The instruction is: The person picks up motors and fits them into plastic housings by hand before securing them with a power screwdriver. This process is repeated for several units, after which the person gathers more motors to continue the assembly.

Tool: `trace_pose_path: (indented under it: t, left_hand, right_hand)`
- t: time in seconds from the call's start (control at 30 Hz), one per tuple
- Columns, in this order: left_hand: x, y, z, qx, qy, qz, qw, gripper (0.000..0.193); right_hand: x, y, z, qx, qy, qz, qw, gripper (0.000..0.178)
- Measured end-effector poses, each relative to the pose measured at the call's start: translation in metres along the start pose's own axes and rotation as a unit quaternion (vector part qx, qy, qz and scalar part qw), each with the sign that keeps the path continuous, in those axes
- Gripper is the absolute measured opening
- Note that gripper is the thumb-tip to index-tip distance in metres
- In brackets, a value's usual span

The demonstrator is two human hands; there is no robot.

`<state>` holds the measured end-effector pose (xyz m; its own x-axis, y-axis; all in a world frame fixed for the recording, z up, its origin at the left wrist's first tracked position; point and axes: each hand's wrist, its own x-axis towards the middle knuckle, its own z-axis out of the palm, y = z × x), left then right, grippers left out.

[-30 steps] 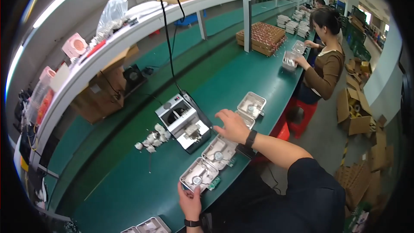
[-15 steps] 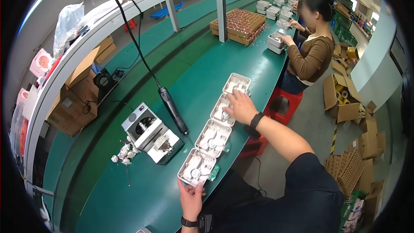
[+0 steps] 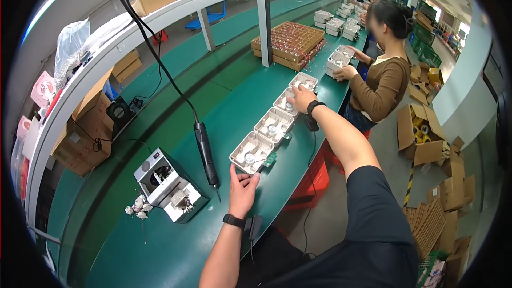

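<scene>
Several white plastic housings stand in a touching row on the green bench, open sides up. The nearest housing (image 3: 246,148) holds a round speaker-like part and wires, with a green circuit board (image 3: 271,159) hanging over its right side. My left hand (image 3: 242,192) presses its near end, thumb and fingers spread. Beyond it lies a second housing (image 3: 273,123) with a similar round part. My right hand (image 3: 304,99) reaches over the third housing (image 3: 282,103), its bent fingers gripping it; the fingertips are partly hidden. The farthest housing (image 3: 303,81) touches the third.
A black electric screwdriver (image 3: 205,152) hangs on a cord left of the row. Beside it stands a grey-white screw feeder (image 3: 169,186). Brown partitioned trays (image 3: 290,42) sit farther up the bench (image 3: 144,250). A co-worker (image 3: 381,74) at the right handles stacked housings (image 3: 338,61).
The row of housings has slid away from me along the bench, both my hands moving with it. My view has shifted. The co-worker's hands now hold the stacked housings from the near side.
</scene>
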<state>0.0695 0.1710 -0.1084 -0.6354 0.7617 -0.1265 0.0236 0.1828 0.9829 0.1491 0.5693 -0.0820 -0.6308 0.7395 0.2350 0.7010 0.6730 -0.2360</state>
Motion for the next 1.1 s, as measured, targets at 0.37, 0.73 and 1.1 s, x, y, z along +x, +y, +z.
trace_pose_path:
  t: [0.37,0.73,1.1]
  left_hand:
    - [-0.246,-0.016,-0.118,0.108,0.124,-0.04,0.986,0.056]
    - [-0.406,-0.023,-0.226,0.085,0.512,-0.063,0.852,0.03]
    - [-0.563,-0.11,-0.46,0.549,0.581,-0.197,0.568,0.032]
  right_hand:
    - [-0.188,-0.132,0.005,0.284,0.104,-0.256,0.918,0.03]
    - [-0.396,-0.324,0.017,0.42,-0.357,-0.341,0.762,0.031]
    - [-0.507,-0.436,0.002,0.387,-0.578,-0.38,0.609,0.066]
